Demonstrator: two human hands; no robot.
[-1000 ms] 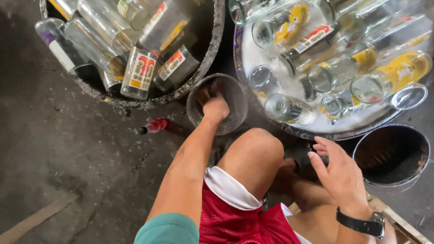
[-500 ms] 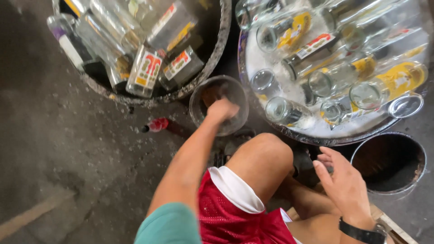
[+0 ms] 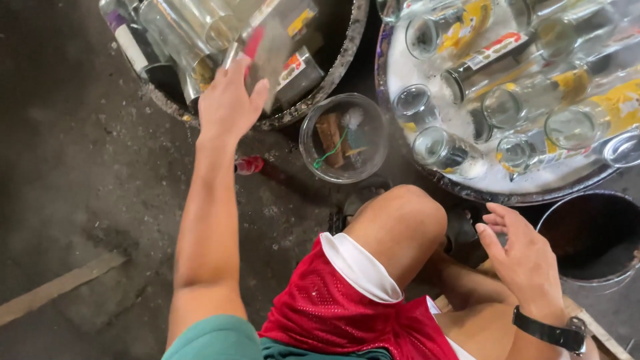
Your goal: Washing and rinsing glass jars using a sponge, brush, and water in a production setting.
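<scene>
Reaching far over the left tub (image 3: 337,73), the left hand (image 3: 227,103) is open with spread fingers just beside a clear bottle (image 3: 270,40) that tilts up-right, while the empty, open right hand (image 3: 527,257) hovers near.

Open floor (image 3: 80,200) to the left, free for passing. Ahead, packed bottles (image 3: 180,40) filling the left tub (image 3: 333,73), blocking entry. Narrow gap between both tubs, taken by a clear bowl (image 3: 343,137). Right basin (image 3: 480,193) crowded with foam-covered bottles; dark bucket (image 3: 593,240) alongside.
</scene>
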